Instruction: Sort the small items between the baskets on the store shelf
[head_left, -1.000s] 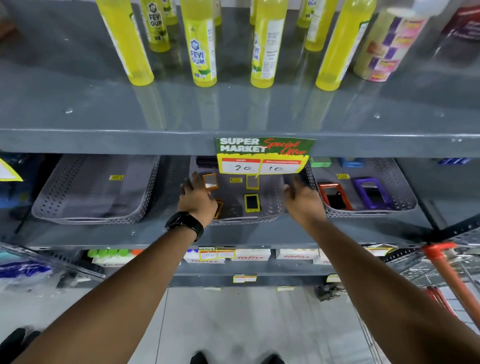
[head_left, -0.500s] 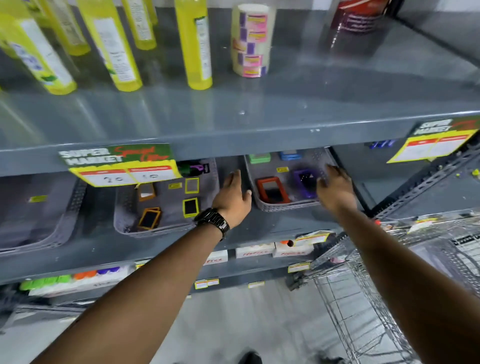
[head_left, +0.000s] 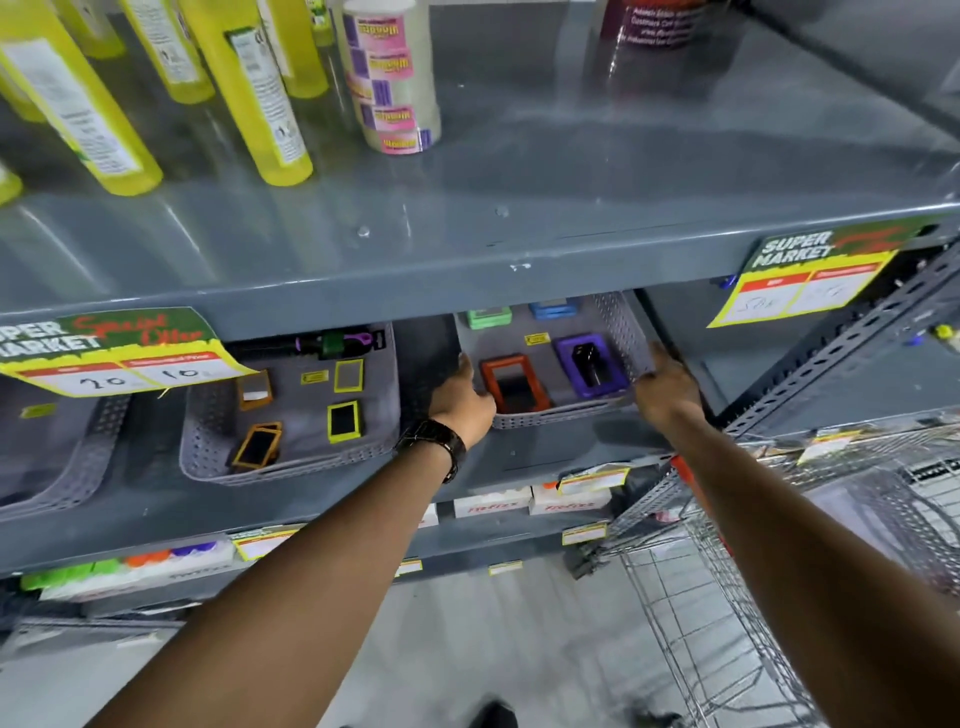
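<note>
Left hand (head_left: 464, 399): at left rim of right basket (head_left: 621, 327), fingers over the near-left corner, gripping the rim. Black wristwatch (head_left: 435, 448) on that wrist.
Right hand (head_left: 666, 385): at right wall of same basket, near front-right corner, fingers curled on the rim; grip on it, palm side hidden.
Right basket: grey perforated plastic, on middle shelf (head_left: 545, 454), front edge near shelf lip, held btwn both hands.
Contents, right basket: orange frame item (head_left: 514, 383) front-left, just beside left hand; purple frame item (head_left: 592, 365) to its right; green item (head_left: 489, 316) and blue item (head_left: 554, 307) at back, partly hidden by upper shelf edge; small yellow tag (head_left: 537, 339) on basket floor.
Middle basket (head_left: 208, 441): same type, well left of right basket, not touched. Holds 2 orange-framed pcs (head_left: 256, 444), 2 yellow-green framed pcs (head_left: 343, 421), dark item w/ purple and green parts (head_left: 332, 344) at back.
Left basket (head_left: 88, 462): only partly in view, contents cannot tell.
Upper shelf (head_left: 467, 244): yellow bottles (head_left: 260, 98) at left, stack of tape rolls (head_left: 392, 78) centre.
Price signs: "SUPER MARKET" card (head_left: 119, 348) over middle basket, reads 20 / 10; second card (head_left: 810, 275) at right, writing unclear.
Lower shelf: white boxes (head_left: 530, 504), small print blurred.
Trolley (head_left: 779, 545): wire, lower right, below right arm.
</note>
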